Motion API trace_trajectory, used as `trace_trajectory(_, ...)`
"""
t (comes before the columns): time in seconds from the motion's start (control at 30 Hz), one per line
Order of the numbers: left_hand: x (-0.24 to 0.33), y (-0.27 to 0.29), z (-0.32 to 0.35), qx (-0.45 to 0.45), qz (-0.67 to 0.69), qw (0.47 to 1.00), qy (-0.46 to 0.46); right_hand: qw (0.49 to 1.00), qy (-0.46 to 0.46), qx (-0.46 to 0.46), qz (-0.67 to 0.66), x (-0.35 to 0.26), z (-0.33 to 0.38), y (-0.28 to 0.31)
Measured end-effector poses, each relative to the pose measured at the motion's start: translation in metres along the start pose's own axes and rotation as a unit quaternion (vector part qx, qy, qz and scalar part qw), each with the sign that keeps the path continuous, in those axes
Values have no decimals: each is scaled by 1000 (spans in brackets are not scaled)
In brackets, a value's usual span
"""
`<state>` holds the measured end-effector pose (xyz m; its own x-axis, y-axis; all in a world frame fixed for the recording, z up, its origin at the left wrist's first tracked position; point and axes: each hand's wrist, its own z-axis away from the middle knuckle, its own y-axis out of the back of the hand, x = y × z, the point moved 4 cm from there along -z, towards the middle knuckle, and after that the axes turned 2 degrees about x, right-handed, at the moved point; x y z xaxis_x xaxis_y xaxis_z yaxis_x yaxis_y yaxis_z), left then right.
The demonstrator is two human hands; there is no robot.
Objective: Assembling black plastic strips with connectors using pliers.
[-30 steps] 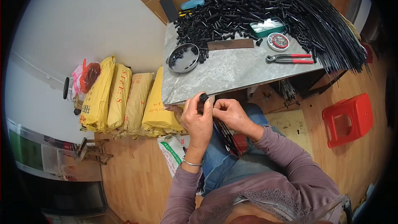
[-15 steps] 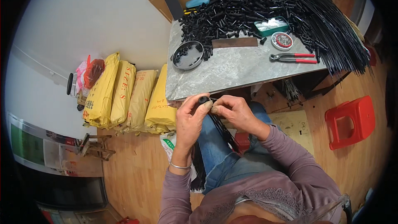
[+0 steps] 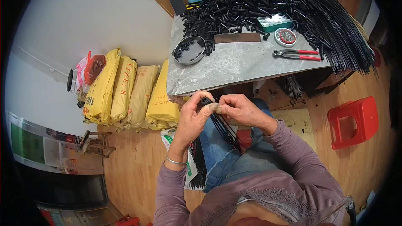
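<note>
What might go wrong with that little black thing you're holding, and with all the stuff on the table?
The small black piece sits in the left hand, off the table, so it might drop to the lap or floor if the grip slips. The right hand is working close by, so fingertips could bump. The red-handled pliers lie near the table's front edge and might fall if knocked.
</note>
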<state>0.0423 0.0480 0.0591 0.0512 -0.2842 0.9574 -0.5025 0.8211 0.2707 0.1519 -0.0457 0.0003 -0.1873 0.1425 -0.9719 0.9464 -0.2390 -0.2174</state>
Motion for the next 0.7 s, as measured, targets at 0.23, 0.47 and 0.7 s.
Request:
trace_trajectory(0.23,-7,-4,1,-86,95,992,-11,1000,-10,-11,-7,3,2,-5)
trace_trajectory(0.47,-37,-10,7,65,322,942,-67,980,93,111,136,-22,-6,-4)
trace_trajectory(0.7,-56,-15,18,248,304,920,-26,975,130,112,138,-26,-15,-33)
